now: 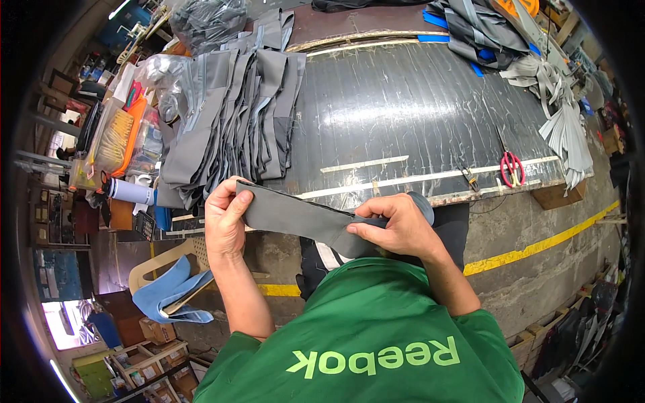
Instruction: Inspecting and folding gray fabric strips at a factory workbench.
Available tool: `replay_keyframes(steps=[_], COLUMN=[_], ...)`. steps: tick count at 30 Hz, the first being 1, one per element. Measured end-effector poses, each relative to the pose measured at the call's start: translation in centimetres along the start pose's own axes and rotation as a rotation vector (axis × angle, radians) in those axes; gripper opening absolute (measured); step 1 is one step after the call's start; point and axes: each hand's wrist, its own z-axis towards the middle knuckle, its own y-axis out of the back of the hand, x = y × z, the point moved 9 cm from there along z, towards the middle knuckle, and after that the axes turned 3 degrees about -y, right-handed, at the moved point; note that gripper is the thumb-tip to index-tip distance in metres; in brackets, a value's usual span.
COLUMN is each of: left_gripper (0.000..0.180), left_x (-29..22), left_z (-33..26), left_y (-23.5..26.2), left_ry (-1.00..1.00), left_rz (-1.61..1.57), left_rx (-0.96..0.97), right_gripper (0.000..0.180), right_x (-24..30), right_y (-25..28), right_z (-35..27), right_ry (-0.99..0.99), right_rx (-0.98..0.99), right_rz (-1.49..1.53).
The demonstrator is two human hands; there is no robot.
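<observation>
Both hands are closed on one long grey fabric strip (302, 218), held in the air just in front of the near edge of the dark desk (416, 107) and above the person's green shirt (369, 336). The left hand (225, 218) pinches the strip's square end, thumb on top and fingers (222, 191) curled over the upper edge; the right hand (396, 225) grips the other end, where the cloth narrows and folds under the thumb. Between them the strip runs nearly taut, sloping slightly down toward the right hand. To handle this well, I would judge that the two grips should keep even tension so the long edges stay aligned and the fold near the right thumb does not creep or twist; a soft woven strip like this will likely sag and skew if either pinch loosens. On the desk behind, well apart from the hands, a stack of similar grey pieces (228, 114) lies fanned out at the left. Red-handled scissors (512, 168) rest far to the right, near a bundle of pale straps (564, 127) draped over the desk's edge.
</observation>
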Motion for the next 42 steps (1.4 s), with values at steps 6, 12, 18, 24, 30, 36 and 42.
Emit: replay_keyframes(steps=[6,12,18,24,30,36,42], left_gripper=[0.015,0.019,0.018,0.017,0.014,0.013,0.007], left_x=[-0.9,-2.6,-4.9,-3.7,-2.6,-1.8,-1.4], left_z=[0.0,0.6,1.2,2.4,3.6,4.1,4.7], left_y=[0.4,2.8,4.0,4.5,-0.3,-5.8,-10.1], left_ry=[-0.011,-0.102,-0.180,-0.055,0.002,-0.030,-0.133], left_rz=[0.009,-0.030,0.053,0.333,0.311,0.285,0.450], left_rx=[0.009,0.069,0.050,-0.065,0.000,0.157,0.217], right_gripper=[0.020,0.015,0.013,0.015,0.018,0.016,0.014], right_x=[0.3,3.8,4.4,0.5,-3.7,-3.9,-7.6], right_y=[-0.6,-3.1,-3.9,-5.3,-4.5,-1.3,0.8], right_z=[0.1,-1.3,-0.4,-0.2,-1.4,-3.4,-4.9], right_ry=[-0.009,-0.050,0.065,-0.118,-0.204,-0.032,-0.098], right_rx=[-0.010,0.080,-0.029,0.016,-0.002,-0.229,-0.311], right_rz=[-0.046,0.055,0.011,0.094,0.104,-0.076,-0.063])
